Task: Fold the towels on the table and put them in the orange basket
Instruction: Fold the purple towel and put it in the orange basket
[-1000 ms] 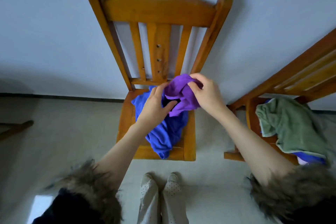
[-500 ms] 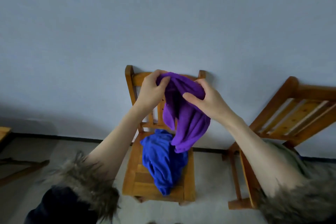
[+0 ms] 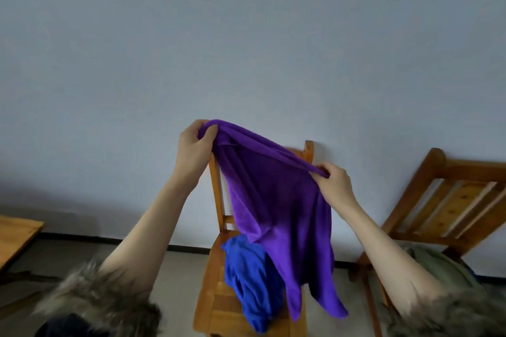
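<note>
A purple towel hangs in the air in front of a wooden chair, spread between both hands. My left hand grips its upper left edge, raised high. My right hand pinches the upper right edge, a little lower. A crumpled blue towel lies on the chair's seat below, partly covered by the purple one. No orange basket is in view.
A second wooden chair stands at the right with a green towel on its seat. The corner of a wooden table shows at the left edge. A pale wall fills the background. Fur-trimmed sleeves frame the bottom corners.
Both hands lifted the purple towel off the blue one and drew apart, opening it out. The camera tilted up toward the wall.
</note>
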